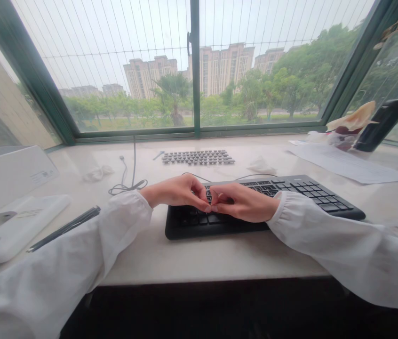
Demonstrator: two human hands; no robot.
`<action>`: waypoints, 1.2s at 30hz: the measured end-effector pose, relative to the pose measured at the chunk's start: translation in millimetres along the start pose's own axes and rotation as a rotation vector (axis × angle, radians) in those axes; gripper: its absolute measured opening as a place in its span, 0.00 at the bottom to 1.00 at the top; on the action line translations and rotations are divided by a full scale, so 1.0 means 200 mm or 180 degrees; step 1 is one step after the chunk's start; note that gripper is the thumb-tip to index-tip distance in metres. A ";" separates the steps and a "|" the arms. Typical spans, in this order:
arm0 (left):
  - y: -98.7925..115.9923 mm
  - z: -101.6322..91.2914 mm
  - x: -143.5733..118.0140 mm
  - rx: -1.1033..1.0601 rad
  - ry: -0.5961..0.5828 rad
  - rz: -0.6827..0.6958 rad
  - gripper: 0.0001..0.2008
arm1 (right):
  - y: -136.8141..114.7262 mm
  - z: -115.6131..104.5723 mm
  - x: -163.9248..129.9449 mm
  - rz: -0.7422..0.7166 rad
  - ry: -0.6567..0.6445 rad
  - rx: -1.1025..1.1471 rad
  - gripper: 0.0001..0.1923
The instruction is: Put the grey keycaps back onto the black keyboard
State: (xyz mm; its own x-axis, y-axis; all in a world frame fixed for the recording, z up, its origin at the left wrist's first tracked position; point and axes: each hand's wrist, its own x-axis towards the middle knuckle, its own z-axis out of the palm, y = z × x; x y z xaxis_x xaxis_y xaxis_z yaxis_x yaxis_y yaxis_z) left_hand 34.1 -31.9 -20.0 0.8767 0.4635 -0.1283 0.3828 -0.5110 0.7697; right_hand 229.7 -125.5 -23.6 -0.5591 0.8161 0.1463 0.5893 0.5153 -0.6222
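A black keyboard (pixel 290 197) lies on the pale sill in front of me. Both hands hover over its left-middle part. My left hand (pixel 176 190) and my right hand (pixel 243 202) meet fingertip to fingertip, pinched together on one small keycap (pixel 210 200) that the fingers mostly hide. The keyboard's left half looks dark and flat, while its right half shows keys. Behind it, loose grey keycaps (pixel 198 157) are laid out in neat rows. White sleeves cover both arms.
A coiled cable (pixel 126 186) and a black pen (pixel 67 227) lie to the left, near white boxes (pixel 11 172) and a booklet (pixel 15 226). Paper sheets (pixel 347 165), a black device (pixel 378 125) and wrappers sit at the right. A window rises behind.
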 end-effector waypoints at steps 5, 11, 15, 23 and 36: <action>0.00 0.00 0.00 0.0017 0.0033 0.0011 0.17 | 0.01 -0.01 0.00 -0.0158 -0.0066 -0.0110 0.05; 0.01 0.00 0.01 -0.0001 -0.0057 0.0001 0.17 | 0.01 -0.02 0.00 -0.0033 -0.0177 -0.0104 0.07; 0.00 -0.01 0.01 0.0058 -0.0091 -0.0078 0.17 | 0.00 -0.02 0.01 0.0097 -0.0166 -0.0178 0.07; 0.02 -0.02 0.01 0.0157 -0.0083 -0.0074 0.16 | 0.00 -0.02 0.02 0.0183 -0.0204 -0.0171 0.07; 0.05 -0.01 -0.02 0.0296 -0.0053 -0.0080 0.17 | 0.02 -0.04 0.00 0.0033 -0.0070 -0.0599 0.11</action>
State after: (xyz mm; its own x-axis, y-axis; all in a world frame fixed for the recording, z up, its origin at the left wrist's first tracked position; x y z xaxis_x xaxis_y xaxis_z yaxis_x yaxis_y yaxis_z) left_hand 34.6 -36.7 -9.9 0.8709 0.4654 -0.1579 0.4295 -0.5647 0.7047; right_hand 236.4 -122.2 -19.7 -0.5638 0.8168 0.1225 0.6926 0.5484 -0.4685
